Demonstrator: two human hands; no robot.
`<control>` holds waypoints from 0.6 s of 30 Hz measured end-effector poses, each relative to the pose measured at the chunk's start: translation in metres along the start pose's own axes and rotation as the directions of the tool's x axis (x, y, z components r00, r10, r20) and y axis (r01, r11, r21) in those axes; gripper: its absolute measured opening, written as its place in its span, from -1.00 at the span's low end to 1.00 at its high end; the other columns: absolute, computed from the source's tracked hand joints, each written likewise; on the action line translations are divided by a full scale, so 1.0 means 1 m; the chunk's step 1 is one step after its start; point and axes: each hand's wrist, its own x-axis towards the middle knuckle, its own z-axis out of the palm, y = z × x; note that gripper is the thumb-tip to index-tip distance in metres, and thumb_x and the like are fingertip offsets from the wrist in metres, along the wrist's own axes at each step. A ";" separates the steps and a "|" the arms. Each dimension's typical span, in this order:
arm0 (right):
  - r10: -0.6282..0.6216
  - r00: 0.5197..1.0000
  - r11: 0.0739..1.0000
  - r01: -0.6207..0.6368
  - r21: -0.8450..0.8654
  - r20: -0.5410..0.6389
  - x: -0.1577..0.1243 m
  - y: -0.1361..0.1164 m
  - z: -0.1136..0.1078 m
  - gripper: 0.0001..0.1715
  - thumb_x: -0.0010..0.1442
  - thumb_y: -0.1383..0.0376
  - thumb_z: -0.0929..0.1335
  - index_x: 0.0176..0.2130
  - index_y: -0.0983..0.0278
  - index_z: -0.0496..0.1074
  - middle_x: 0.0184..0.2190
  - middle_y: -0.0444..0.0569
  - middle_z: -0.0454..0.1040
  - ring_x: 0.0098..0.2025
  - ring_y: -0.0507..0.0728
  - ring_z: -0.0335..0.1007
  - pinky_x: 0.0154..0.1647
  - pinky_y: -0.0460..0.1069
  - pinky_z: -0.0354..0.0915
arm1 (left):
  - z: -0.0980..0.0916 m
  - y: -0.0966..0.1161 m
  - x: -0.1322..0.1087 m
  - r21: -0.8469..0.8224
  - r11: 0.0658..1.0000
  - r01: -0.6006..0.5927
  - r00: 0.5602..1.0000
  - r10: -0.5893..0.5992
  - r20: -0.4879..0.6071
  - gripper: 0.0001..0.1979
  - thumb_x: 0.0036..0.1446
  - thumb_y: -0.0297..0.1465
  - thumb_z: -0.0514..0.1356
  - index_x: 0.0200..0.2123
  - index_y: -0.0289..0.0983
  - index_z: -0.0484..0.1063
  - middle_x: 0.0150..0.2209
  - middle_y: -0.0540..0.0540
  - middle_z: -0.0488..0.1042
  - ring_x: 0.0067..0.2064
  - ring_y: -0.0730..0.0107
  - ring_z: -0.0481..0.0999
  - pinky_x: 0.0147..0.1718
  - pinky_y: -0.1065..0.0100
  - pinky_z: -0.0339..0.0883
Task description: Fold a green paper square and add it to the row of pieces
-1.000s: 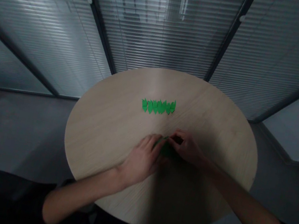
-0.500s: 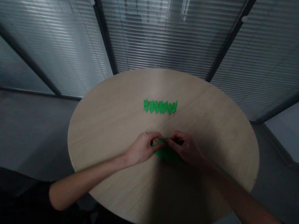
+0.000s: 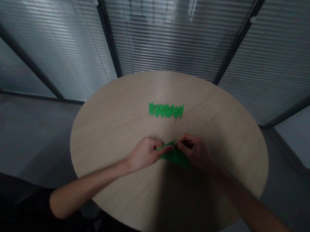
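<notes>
Pinching green paper (image 3: 174, 156) between left hand (image 3: 144, 155) and right hand (image 3: 193, 151), both clamped on it near the centre of the round wooden table (image 3: 103, 135), its lower flap now reaching further right.

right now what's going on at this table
A person stands at a round wooden table, holding a piece of green paper between their left hand and right hand. The right fingers pinch its upper edge. Farther across the table, a row of small green paper shapes lies apart from the hands.
</notes>
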 end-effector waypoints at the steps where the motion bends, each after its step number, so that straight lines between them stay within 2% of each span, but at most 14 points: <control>1: 0.002 1.000 1.000 -0.002 0.006 0.004 0.000 0.000 0.000 -0.71 0.21 0.11 0.41 -0.41 0.27 0.50 -0.45 -0.08 0.46 -0.41 0.06 0.36 -0.41 -0.04 0.23 | 0.000 -0.001 0.000 0.017 1.000 0.002 1.000 -0.002 -0.002 -0.39 0.32 0.01 0.15 -0.66 -0.26 0.25 -0.67 0.07 0.17 -0.61 0.55 0.09 -0.62 0.43 -0.10; 5: 0.005 1.000 1.000 -0.005 0.023 0.008 0.000 0.003 0.000 -0.71 0.20 0.11 0.42 -0.39 0.28 0.50 -0.46 -0.08 0.46 -0.42 0.06 0.36 -0.42 -0.05 0.22 | -0.003 -0.002 0.000 0.114 0.993 0.023 1.000 -0.025 0.011 -0.31 0.30 0.09 0.12 -0.70 -0.24 0.08 -0.67 0.11 0.00 -0.60 0.55 -0.04 -0.62 0.40 -0.21; 8: 0.006 1.000 0.999 -0.005 0.032 -0.018 0.001 0.005 0.001 -0.70 0.21 0.10 0.43 -0.40 0.27 0.49 -0.47 -0.09 0.45 -0.44 0.05 0.34 -0.43 -0.05 0.22 | -0.006 0.002 0.000 0.138 0.990 0.028 0.999 -0.034 0.040 -0.31 0.35 0.08 0.05 -0.69 -0.26 0.18 -0.68 0.08 0.08 -0.61 0.54 0.06 -0.61 0.40 -0.12; 11: -0.007 0.999 0.999 0.008 0.035 -0.034 0.001 0.004 0.001 -0.69 0.22 0.10 0.42 -0.41 0.27 0.49 -0.48 -0.10 0.44 -0.44 0.04 0.33 -0.42 -0.05 0.22 | -0.008 0.007 0.002 -0.002 0.999 -0.041 0.995 0.041 0.094 -0.45 0.40 -0.01 0.04 -0.47 -0.29 0.42 -0.56 0.02 0.36 -0.53 0.49 0.32 -0.54 0.43 0.14; 14: -0.038 0.999 0.999 0.039 0.007 -0.024 0.000 0.000 0.002 -0.71 0.22 0.13 0.42 -0.41 0.28 0.50 -0.47 -0.10 0.44 -0.42 0.05 0.34 -0.40 -0.04 0.23 | -0.004 0.006 0.005 -0.204 0.978 -0.032 0.985 0.066 0.160 -0.67 0.28 -0.12 0.24 -0.23 -0.30 0.48 -0.43 0.02 0.43 -0.47 0.47 0.40 -0.51 0.44 0.25; 18: -0.033 0.999 0.999 0.033 0.009 -0.011 -0.002 -0.002 0.003 -0.71 0.23 0.13 0.42 -0.40 0.28 0.49 -0.48 -0.10 0.43 -0.43 0.05 0.33 -0.43 -0.05 0.21 | 0.002 0.003 0.007 -0.250 0.968 0.005 0.984 0.040 0.173 -0.78 0.20 -0.25 0.29 -0.32 -0.32 0.48 -0.45 0.02 0.40 -0.46 0.48 0.40 -0.50 0.45 0.29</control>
